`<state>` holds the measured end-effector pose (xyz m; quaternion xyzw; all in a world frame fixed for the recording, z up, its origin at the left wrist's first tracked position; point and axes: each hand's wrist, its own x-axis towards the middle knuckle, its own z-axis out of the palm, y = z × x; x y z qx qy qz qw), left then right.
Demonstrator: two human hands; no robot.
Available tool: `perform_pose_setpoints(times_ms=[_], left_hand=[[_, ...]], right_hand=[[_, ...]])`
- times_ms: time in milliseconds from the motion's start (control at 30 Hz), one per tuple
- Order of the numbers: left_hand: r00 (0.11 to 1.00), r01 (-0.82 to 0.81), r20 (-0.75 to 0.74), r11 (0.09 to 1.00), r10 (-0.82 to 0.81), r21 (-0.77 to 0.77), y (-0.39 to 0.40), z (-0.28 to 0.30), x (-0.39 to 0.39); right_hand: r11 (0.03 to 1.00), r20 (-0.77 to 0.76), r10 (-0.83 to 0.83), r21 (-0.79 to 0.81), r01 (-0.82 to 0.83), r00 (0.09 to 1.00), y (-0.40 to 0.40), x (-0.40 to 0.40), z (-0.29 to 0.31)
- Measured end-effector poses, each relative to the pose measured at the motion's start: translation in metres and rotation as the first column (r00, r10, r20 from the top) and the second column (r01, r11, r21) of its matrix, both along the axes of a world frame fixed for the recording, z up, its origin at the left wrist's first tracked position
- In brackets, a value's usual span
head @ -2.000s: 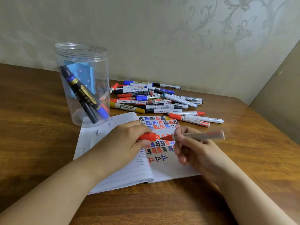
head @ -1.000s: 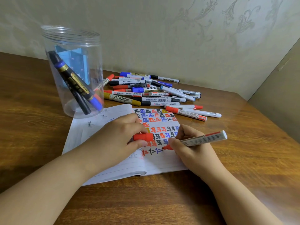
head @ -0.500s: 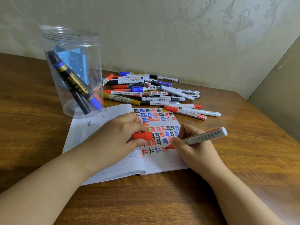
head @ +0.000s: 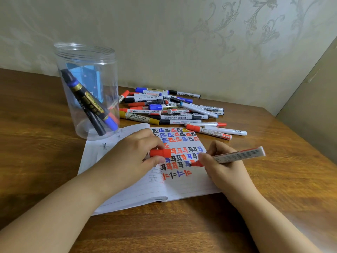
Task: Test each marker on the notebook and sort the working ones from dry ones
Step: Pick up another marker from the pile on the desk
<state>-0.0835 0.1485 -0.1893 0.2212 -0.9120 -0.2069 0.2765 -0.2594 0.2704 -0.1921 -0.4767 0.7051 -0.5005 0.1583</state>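
Wooden table (head: 45, 161): right hand (head: 226, 167) gripping red marker (head: 237, 155), tip newly lowered onto notebook (head: 191, 185), test underway; left hand (head: 135, 157) pinching cap (head: 160, 153).

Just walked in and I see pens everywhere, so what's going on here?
A person is testing markers on an open lined notebook. The right hand grips an uncapped red-tipped white whiteboard marker, its tip on the page beside rows of red, blue and black test marks. The left hand pinches the marker's red cap and rests on the notebook. A pile of assorted markers lies behind on the wooden table, and a clear plastic jar already holds a few.
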Motion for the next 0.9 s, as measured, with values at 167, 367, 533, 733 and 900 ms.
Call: perform_pose_setpoints(times_ms=[167,367,533,733,900], left_hand=[[0.995,-0.044,-0.088,0.998,0.047,0.043,-0.005,0.005,0.002],[0.973,-0.149,-0.165,0.984,0.164,0.100,-0.012,0.007,0.004],[0.971,-0.159,-0.166,0.984,0.171,0.086,-0.013,0.005,0.004],[0.985,-0.093,-0.143,0.995,0.095,0.019,-0.004,0.009,0.002],[0.988,-0.042,-0.149,0.999,0.036,-0.034,0.000,0.007,0.002]], right_hand=[[0.996,0.227,0.088,-0.032,-0.082,0.970,-0.019,0.013,0.039],[0.984,0.450,0.149,-0.160,-0.085,0.881,-0.047,0.030,0.043],[0.979,0.518,0.118,-0.201,-0.013,0.847,-0.043,0.031,0.027],[0.971,0.522,0.189,-0.224,-0.079,0.832,-0.040,0.027,0.024],[0.974,0.465,0.185,-0.206,-0.097,0.866,-0.041,0.028,0.020]])
